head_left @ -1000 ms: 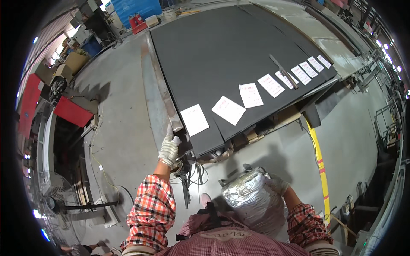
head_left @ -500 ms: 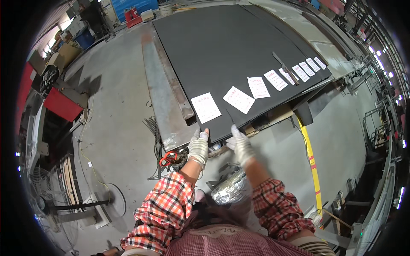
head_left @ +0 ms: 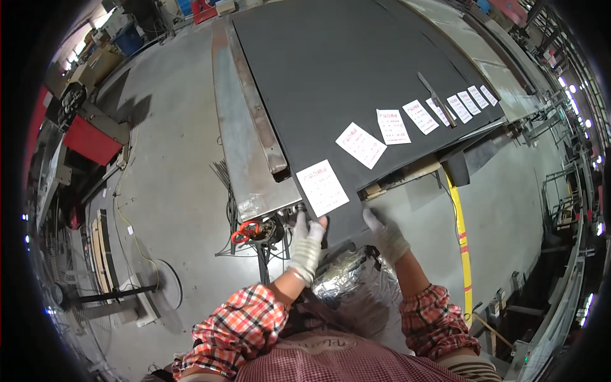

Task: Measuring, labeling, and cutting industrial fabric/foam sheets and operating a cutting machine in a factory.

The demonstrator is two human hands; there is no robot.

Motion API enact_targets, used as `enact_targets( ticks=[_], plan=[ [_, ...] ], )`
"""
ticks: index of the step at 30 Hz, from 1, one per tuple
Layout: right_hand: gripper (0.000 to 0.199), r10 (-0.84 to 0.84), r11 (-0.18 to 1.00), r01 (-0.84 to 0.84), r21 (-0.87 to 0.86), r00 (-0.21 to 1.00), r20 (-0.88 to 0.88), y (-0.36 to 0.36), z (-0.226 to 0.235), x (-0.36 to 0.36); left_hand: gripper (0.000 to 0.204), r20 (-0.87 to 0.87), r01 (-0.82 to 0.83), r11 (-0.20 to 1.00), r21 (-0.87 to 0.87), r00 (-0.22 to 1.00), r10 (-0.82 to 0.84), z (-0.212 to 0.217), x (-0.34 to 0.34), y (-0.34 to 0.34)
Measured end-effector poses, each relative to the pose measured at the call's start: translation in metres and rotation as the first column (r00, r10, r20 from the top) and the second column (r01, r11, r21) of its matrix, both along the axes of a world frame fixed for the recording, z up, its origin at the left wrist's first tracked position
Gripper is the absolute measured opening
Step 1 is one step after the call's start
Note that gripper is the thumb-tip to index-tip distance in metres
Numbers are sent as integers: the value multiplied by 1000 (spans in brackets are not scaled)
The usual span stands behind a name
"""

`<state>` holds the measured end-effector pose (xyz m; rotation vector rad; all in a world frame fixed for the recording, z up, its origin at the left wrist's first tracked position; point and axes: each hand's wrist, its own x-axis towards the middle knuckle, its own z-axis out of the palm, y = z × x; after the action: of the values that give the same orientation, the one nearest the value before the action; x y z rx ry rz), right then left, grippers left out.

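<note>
Early stage, I'd judge: left hand (head_left: 306,245) and right hand (head_left: 386,232) both clamped on the near corner of the dark sheet (head_left: 356,76), which lies flat, paper slips (head_left: 323,187) on it.

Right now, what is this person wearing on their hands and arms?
Both the left hand and the right hand are in light grey knit work gloves. The sleeves are a red, white and dark checked shirt, pushed up so the forearms between cuff and glove are bare. No watch or markings show.
</note>
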<state>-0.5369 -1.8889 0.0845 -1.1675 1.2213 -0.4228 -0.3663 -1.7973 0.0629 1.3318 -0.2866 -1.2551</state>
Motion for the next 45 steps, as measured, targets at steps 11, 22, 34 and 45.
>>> enact_targets(
  ticks=[11,22,34,45],
  plan=[
    [60,190,918,-304,-253,900,-392,2,5,-10,61,199,-58,979,194,980,19,2,-48,1],
    [59,131,979,-133,-157,991,-20,-10,14,20,83,133,-118,992,46,985,111,-20,-31,-22],
    [89,413,718,-529,-452,847,-335,-15,6,-11,100,-83,-72,997,-28,994,69,10,-13,-20],
    [86,312,806,-334,-489,941,-130,3,40,-39,89,-138,-60,998,-34,989,55,31,22,9]
  ],
)
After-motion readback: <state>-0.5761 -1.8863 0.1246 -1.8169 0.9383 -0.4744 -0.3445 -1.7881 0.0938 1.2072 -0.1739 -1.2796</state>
